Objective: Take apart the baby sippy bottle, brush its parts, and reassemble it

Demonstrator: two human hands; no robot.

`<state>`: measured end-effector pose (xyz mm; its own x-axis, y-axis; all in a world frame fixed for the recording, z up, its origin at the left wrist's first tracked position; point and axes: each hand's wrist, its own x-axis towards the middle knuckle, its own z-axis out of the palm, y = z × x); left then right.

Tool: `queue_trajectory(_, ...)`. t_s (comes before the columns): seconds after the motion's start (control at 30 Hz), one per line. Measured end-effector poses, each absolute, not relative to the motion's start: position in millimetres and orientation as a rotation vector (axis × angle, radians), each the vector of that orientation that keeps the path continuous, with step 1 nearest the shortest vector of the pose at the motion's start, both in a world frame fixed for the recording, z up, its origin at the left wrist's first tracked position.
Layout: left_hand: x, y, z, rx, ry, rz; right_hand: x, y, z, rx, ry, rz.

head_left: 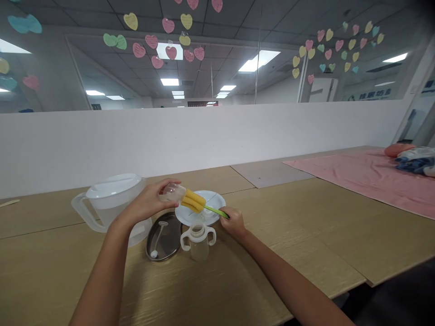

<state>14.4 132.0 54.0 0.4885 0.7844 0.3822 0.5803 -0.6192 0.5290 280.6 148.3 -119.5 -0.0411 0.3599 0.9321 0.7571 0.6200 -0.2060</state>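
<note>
Above the table, my left hand (151,197) is closed around a clear plastic bottle cap (171,194), tilted with its mouth towards the right. My right hand (234,221) grips the green handle of a bottle brush (195,201). The brush's yellow sponge head is at the mouth of the cap; whether its tip is inside I cannot tell. Below them stands an open two-handled baby bottle (199,248). Behind it is a white plate (219,198) with a small white part on it. A straw with a weighted end (160,237) lies in a round metal tray (171,242).
A lidded clear pitcher (113,203) stands left of the tray, close to my left forearm. Far right, a pink cloth (356,176) covers the table, with bundled fabric (416,159) on it. A low white wall (204,140) with glass above runs behind the table.
</note>
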Motion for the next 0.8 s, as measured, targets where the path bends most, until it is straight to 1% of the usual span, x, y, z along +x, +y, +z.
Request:
queue_trajectory(0.2, 6, 142, 48, 2.431, 1.299, 0.82, 282, 150, -120, -0.977, -1.64, -0.404)
queue_trajectory(0.3, 3, 153, 39, 2.459, 1.466, 0.636, 283, 150, -120, -0.997, -1.631, -0.396)
queue_trajectory(0.43, 3, 166, 24, 2.431, 1.68, 0.225, 284, 151, -120, -0.991, -1.623, -0.391)
queue_trajectory(0.5, 3, 170, 17, 2.373, 1.72, 0.097, 285, 151, -119, -0.977, -1.62, -0.393)
queue_trajectory(0.8, 5, 184, -9, 2.281, 1.696, -0.123, 287, 152, -119, -0.975, -1.62, -0.405)
